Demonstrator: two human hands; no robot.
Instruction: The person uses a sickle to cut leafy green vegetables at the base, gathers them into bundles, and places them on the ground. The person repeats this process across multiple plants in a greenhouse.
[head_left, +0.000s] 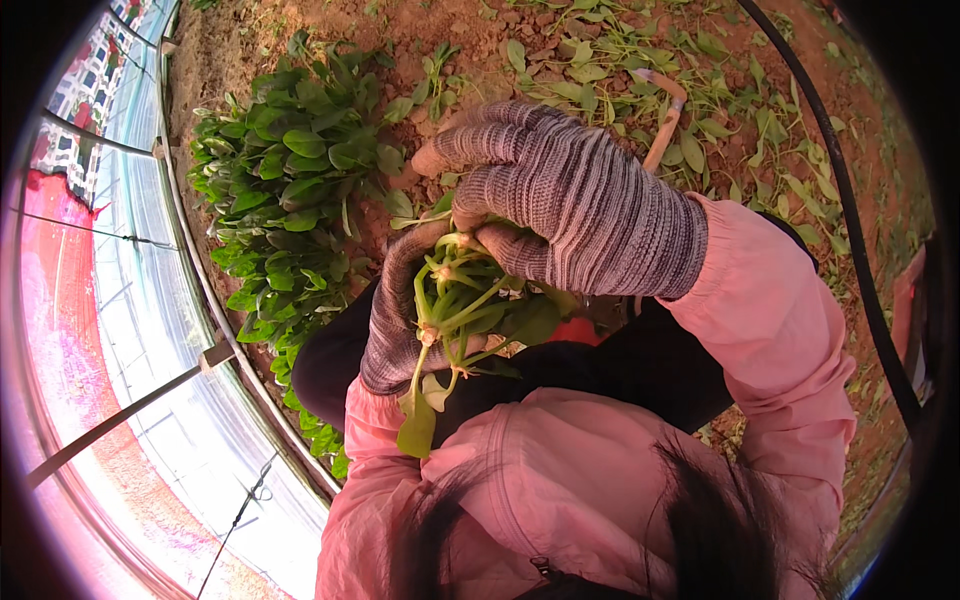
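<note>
A bunch of spinach-like leafy greens (450, 300) lies in my left hand (401, 315), which wears a striped grey knit glove. The pale cut stem bases face up, and some leaves hang down toward my lap. My right hand (577, 202), gloved the same way, reaches across the top of the bunch. Its thumb and a curled finger pinch at a stem near the upper bases; the exact contact is partly hidden by the fingers. The glove fingertips are stained with brown soil.
Dense leafy plants (292, 165) stand at the left, beside the clear plastic wall (187, 375) of a greenhouse. Loose leaves (690, 150) litter the brown soil at upper right, where a wooden-handled hand tool (664, 135) lies. A black hose (840, 165) curves down the right side.
</note>
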